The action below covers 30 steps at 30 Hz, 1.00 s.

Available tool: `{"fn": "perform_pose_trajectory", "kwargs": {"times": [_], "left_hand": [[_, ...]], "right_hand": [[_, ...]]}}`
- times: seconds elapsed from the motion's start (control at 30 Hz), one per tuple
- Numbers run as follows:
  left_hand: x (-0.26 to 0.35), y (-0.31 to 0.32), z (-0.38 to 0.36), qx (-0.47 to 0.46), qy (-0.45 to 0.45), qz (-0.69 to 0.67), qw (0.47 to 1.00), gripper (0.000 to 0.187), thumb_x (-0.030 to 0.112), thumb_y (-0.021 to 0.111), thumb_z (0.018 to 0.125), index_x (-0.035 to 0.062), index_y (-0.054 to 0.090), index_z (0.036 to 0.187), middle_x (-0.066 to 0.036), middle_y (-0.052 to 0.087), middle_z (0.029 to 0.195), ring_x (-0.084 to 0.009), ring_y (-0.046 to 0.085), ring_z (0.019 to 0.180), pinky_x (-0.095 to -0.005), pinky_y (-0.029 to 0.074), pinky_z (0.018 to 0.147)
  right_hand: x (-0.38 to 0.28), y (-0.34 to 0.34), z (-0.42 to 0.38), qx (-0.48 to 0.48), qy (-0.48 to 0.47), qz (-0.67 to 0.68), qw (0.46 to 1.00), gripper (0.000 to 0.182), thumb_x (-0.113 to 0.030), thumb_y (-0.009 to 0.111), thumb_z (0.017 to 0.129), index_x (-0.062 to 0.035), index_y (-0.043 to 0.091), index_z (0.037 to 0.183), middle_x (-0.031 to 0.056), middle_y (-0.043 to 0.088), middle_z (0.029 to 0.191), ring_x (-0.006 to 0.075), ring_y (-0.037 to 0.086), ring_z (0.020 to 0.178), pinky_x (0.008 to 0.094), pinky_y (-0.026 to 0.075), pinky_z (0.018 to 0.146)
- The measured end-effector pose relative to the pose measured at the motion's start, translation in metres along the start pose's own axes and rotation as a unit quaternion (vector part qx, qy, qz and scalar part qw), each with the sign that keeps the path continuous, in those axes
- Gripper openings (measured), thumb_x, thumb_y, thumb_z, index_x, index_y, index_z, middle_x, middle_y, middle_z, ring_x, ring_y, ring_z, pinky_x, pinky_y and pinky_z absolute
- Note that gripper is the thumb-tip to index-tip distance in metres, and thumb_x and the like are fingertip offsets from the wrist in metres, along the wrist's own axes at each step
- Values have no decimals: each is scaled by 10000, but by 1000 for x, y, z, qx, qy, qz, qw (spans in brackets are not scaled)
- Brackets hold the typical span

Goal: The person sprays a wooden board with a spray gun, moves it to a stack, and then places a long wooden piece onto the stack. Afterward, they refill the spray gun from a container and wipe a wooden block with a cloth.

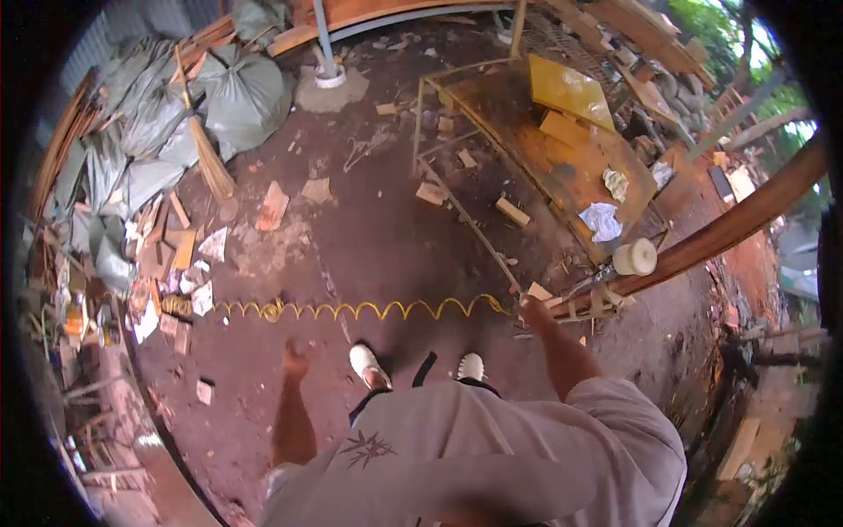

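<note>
A yellow coiled hose [378, 310] stretches across the dirt floor in front of the feet, from a bundle at the left to the right hand. My right hand [534, 309] is closed at the hose's right end, beside small wood pieces; what exactly lies in its grip is too small to tell. My left hand [299, 358] hangs below the hose at the left, apart from it, with fingers partly spread and nothing in them. Near the right hand a long curved wooden piece [738, 230] runs to the upper right, with a whitish round container [635, 257] beside it.
A wooden table [580, 162] with a yellow board [571, 90] and crumpled paper [601, 221] stands at the upper right. Grey sacks [241, 101] and a broom [209, 162] are at the upper left. Wood scraps [512, 212] litter the floor. A metal post [323, 39] stands at the back.
</note>
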<state>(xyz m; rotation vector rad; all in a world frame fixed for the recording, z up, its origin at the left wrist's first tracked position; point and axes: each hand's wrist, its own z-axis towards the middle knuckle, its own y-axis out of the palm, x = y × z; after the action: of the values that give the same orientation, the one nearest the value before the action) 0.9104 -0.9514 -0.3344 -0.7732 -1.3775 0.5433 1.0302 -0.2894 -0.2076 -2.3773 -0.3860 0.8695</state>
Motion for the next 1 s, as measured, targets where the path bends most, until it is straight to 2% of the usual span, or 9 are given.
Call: {"fn": "perform_pose_trajectory", "kwargs": {"times": [0.03,0.1,0.23,0.27,0.4,0.5,0.67,0.87,1.0], "left_hand": [[-88,25,2,-27,50,101,993,562,319,674,807,-6,499,1231,-242,531,1185,-372,507,1123,-421,412,949],[-45,-15,-6,-58,-164,-77,982,566,371,639,829,8,501,1240,-230,507,1247,-380,469,1178,-425,389,985],[-114,-65,25,-237,-134,65,960,509,364,615,846,15,523,1205,-220,507,1264,-389,477,1168,-440,410,962],[-145,-69,29,-239,-84,35,967,452,325,608,853,21,538,1181,-211,548,1199,-373,522,1097,-439,437,908],[-197,-75,74,-47,81,61,994,267,180,585,856,35,589,1080,-176,632,999,-269,611,885,-388,491,721],[-152,-97,126,70,-22,-340,937,164,82,578,829,21,622,975,-131,649,874,-178,613,803,-328,489,658],[-33,-179,190,56,22,-109,992,79,58,594,811,-4,642,817,-62,640,654,-123,547,555,-298,478,572],[-31,-169,264,5,-39,-199,979,104,44,566,816,-27,630,856,-64,654,657,-143,624,612,-295,495,572],[-29,-145,318,-45,-47,-338,939,208,31,532,840,-29,593,1030,-105,649,876,-175,638,677,-304,515,623]], "right_hand": [[7,18,27,19,-141,-59,988,371,-213,588,813,-57,568,1149,160,616,964,308,601,886,415,465,740],[34,57,90,128,-408,-204,881,306,-194,567,820,-51,585,1089,134,622,884,322,605,832,412,467,682],[-92,76,22,185,-272,-155,932,231,-186,579,795,-79,595,999,117,612,815,338,596,784,435,460,637],[-79,73,29,185,-334,-357,852,208,-195,597,778,-96,603,961,122,614,820,340,600,794,448,460,635],[-109,35,-28,192,-140,-203,950,182,-198,638,733,-114,652,894,150,622,828,351,614,806,438,481,665],[-53,30,-3,250,-31,-199,947,171,-209,627,760,-114,665,897,169,628,818,358,624,790,433,489,685],[-71,33,-14,336,20,-106,936,274,-300,529,852,-64,649,923,220,636,903,388,620,833,465,488,748],[-146,26,4,376,-43,-55,924,543,-431,332,951,30,619,942,293,611,921,441,588,938,517,442,800],[-189,-12,57,421,1,180,889,486,-417,458,930,40,624,948,250,589,755,380,602,795,444,433,709]]}}
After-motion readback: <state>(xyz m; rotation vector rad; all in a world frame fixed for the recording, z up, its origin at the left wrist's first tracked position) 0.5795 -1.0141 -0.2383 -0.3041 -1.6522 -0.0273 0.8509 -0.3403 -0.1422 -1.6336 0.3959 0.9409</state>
